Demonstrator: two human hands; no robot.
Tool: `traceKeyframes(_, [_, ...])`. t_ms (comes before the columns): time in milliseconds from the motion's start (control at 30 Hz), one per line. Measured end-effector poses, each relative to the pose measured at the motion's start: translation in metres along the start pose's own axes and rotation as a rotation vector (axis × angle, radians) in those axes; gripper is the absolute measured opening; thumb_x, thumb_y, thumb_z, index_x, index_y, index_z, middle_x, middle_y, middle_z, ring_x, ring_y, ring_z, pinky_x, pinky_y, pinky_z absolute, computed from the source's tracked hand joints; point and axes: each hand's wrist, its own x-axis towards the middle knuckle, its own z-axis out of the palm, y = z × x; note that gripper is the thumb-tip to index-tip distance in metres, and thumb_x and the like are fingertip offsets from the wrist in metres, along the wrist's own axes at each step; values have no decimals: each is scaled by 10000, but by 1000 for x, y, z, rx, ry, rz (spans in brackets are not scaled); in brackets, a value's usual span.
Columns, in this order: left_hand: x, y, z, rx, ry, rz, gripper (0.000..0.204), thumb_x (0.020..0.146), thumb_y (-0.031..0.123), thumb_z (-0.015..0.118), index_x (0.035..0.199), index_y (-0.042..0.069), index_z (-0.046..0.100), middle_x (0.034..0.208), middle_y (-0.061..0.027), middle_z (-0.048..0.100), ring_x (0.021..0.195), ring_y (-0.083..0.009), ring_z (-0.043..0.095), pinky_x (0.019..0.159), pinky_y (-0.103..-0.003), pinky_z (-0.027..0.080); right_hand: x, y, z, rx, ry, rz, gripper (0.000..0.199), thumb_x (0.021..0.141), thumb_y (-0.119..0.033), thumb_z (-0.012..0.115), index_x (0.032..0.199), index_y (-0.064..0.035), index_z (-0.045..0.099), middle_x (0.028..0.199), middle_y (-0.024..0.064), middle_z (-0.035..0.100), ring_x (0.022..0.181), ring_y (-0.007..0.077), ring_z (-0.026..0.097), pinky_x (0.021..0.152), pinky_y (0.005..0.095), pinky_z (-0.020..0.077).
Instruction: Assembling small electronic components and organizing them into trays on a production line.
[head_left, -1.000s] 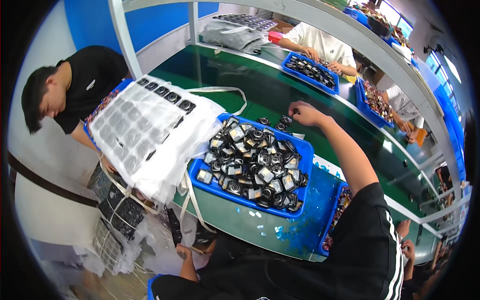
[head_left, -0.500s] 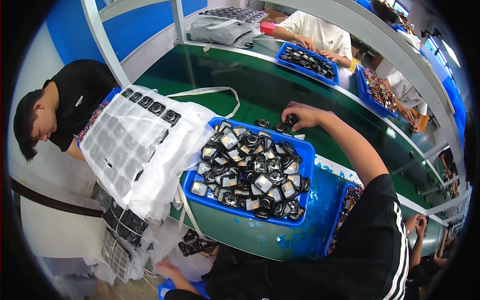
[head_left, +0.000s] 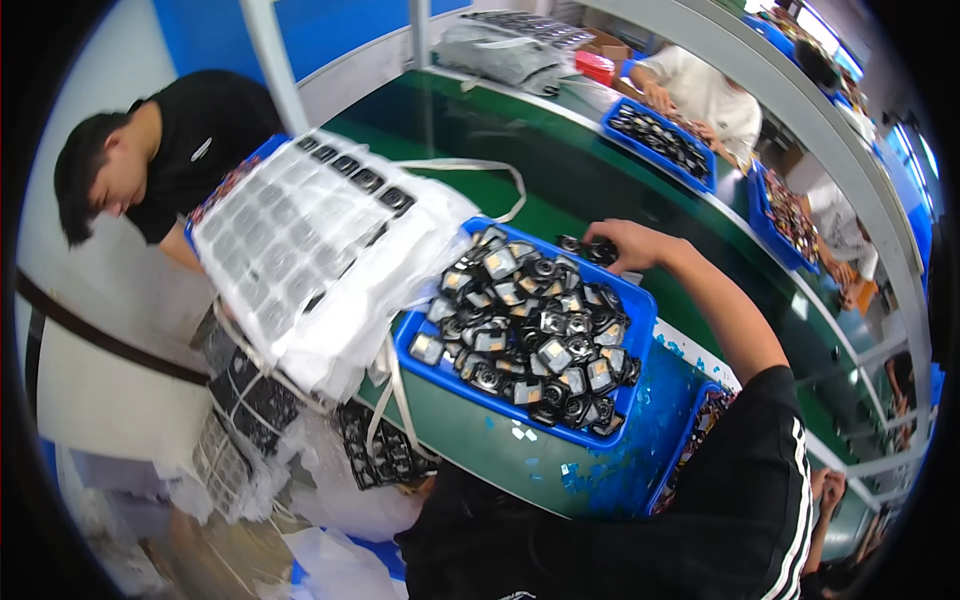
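My right hand (head_left: 630, 246) reaches across to the green belt at the far rim of a blue bin (head_left: 640, 335). Its fingers are closed around a small black camera-like module (head_left: 602, 250), beside another such module (head_left: 568, 243). The bin is heaped with many of these modules (head_left: 530, 335), some showing round lenses, others grey square faces. Only a sliver of skin of my left arm (head_left: 420, 487) shows beyond the black sleeve at the lower middle. It lies beside a black tray of moulded pockets (head_left: 380, 447); the left fingers are hidden.
A white-wrapped stack of trays (head_left: 290, 240) stands left of the bin, with a person in black behind it. Blue chips (head_left: 600, 470) litter the bench near another blue bin (head_left: 660, 490). Across the belt, people work at blue bins (head_left: 660, 145). A grey frame (head_left: 870, 190) arches overhead.
The whole view has shifted, moving the scene rightward. My right hand has come down with its module onto those by the bin's rim. A bare hand seen earlier at the lower left no longer shows.
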Motion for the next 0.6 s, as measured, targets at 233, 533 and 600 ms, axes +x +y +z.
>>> traceKeyframes(233, [-44,-12,-12,82,92,-35,468,928,258,478,1226,-103,493,1237,-253,542,1138,-377,531,987,-501,419,-26,13,1,33,14,93,431,660,-208,807,997,-55,586,868,88,578,841,227,570,755,340,470])
traceKeyframes(533, [43,-5,14,188,-16,138,464,915,258,500,1220,-92,503,1224,-249,552,1140,-375,530,983,-500,418,-22,-5,-11,158,96,200,214,685,-110,682,880,-25,666,710,52,581,713,168,594,654,316,478])
traceKeyframes(600, [57,-3,20,216,-29,175,463,912,258,505,1219,-89,505,1221,-248,554,1140,-375,530,982,-499,418,-13,-5,-17,121,81,90,350,684,-103,726,1021,-60,643,775,86,618,762,216,623,701,348,495])
